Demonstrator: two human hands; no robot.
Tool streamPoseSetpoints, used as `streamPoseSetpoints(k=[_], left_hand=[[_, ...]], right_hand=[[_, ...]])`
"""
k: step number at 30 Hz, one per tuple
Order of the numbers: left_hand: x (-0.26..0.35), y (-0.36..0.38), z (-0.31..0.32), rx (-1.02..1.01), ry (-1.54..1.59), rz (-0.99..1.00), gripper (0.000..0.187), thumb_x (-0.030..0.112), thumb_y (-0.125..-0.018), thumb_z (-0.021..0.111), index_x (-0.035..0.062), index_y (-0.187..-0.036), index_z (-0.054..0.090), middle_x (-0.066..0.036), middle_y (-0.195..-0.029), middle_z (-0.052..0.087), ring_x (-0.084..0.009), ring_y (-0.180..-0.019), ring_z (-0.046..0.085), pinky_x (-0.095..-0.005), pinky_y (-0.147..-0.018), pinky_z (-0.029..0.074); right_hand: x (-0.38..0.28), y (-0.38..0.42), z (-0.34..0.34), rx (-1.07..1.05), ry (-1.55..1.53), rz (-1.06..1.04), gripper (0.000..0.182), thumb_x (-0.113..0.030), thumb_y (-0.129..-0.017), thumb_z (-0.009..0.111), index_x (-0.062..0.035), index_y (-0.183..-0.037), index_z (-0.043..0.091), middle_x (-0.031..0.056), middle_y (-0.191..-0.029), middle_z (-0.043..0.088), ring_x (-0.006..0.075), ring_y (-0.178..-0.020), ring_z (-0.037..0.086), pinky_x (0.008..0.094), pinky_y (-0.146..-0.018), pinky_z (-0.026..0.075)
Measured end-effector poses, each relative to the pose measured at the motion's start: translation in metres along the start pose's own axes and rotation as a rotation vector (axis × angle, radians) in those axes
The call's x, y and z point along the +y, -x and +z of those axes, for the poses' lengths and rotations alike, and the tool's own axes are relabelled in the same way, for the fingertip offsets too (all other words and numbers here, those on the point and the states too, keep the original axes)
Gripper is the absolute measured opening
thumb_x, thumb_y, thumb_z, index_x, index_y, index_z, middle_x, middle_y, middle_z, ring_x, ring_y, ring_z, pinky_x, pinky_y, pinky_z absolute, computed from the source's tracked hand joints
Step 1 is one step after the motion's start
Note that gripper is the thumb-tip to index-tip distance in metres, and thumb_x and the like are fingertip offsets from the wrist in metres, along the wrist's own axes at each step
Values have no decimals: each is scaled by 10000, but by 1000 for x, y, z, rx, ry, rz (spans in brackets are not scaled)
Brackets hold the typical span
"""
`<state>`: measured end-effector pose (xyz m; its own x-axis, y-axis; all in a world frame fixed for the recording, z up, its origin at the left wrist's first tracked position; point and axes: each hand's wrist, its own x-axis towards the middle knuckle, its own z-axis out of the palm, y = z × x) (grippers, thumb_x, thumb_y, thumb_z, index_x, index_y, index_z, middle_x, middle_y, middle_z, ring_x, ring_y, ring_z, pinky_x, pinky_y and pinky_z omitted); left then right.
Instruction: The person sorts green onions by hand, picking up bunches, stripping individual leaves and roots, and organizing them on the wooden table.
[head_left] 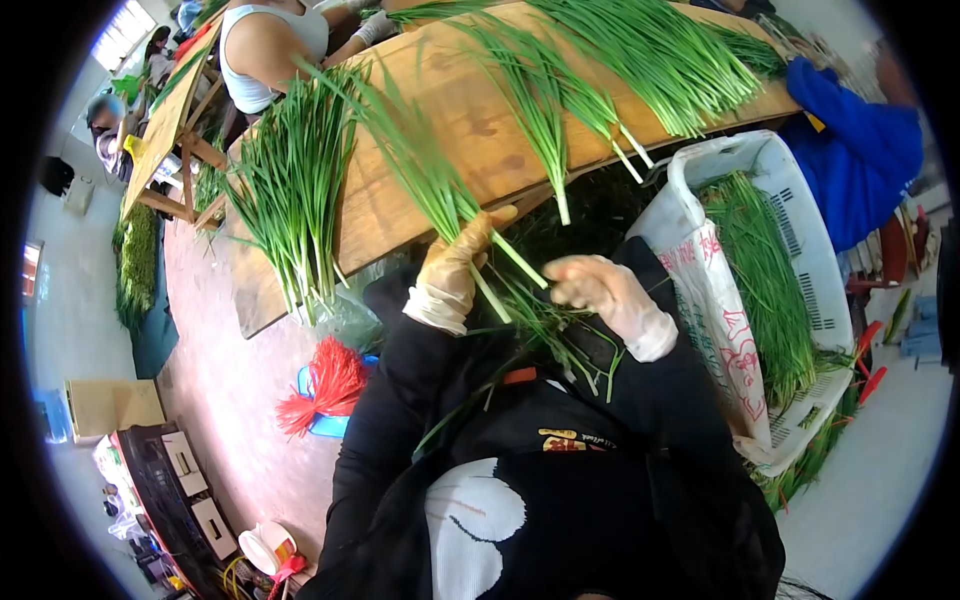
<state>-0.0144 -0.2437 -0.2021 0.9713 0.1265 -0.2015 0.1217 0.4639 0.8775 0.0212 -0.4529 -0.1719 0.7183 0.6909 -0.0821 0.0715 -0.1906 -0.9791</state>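
Note:
My left hand, in a thin whitish glove, is closed around a few long green chives. Their pale stalk ends point down toward my lap, and their leaf tips reach over the wooden table. Just right of those stalk ends is my right hand, also gloved. Its fingers are curled in and slightly blurred; whatever they may pinch is hidden. Loose green leaves lie on my dark clothing below both hands. On the table's left end rests a thick bunch of chives.
The wooden table carries more chives along its far side. At right stands a white crate of greens, a printed sack over its edge. Red ties lie at lower left. Another person works across the table.

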Motion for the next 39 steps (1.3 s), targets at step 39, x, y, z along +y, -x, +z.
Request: streamPoseSetpoints(k=[39], left_hand=[[-24, 8, 10, -76, 165, -68, 300, 162, -832, 538, -54, -1040, 525, -132, -968, 587, -176, -828, 561, -280, -721, 458]], right_hand=[[20, -37, 37, 150, 333, -203, 268, -288, -774, 596, -29, -733, 539, 81, -631, 538, 199, -598, 535, 274, -544, 431]])
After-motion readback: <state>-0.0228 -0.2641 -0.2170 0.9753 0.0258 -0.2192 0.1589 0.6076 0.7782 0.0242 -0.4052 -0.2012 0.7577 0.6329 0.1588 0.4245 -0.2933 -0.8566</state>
